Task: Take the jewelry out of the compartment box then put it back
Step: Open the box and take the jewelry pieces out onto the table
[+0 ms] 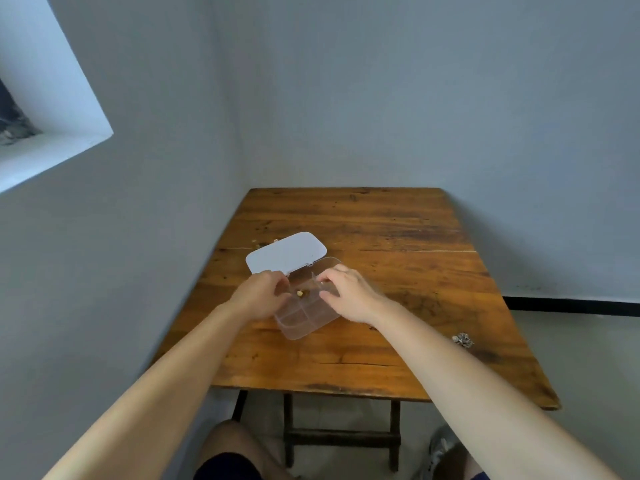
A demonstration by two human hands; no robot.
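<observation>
At centre frame, on the wooden worktop [381, 237], sits the clear compartment box [304, 315], its white lid [285, 252] swung open and lying back toward the upper left, which leaves the compartments free from above. Left hand [258, 294] rests against the box's left wall, fingers curled; judged to be steadying it. Its grip: curled on the wall, nothing visibly pinched. Right hand [349, 294] hovers over the far right compartments, fingertips drawn together and pointing down; cannot tell whether they pinch anything. A small gold piece of jewelry [300, 293] lies in an upper compartment between the hands. A silvery piece [463, 339] lies on the worktop well apart, at right of frame, probably already taken out.
</observation>
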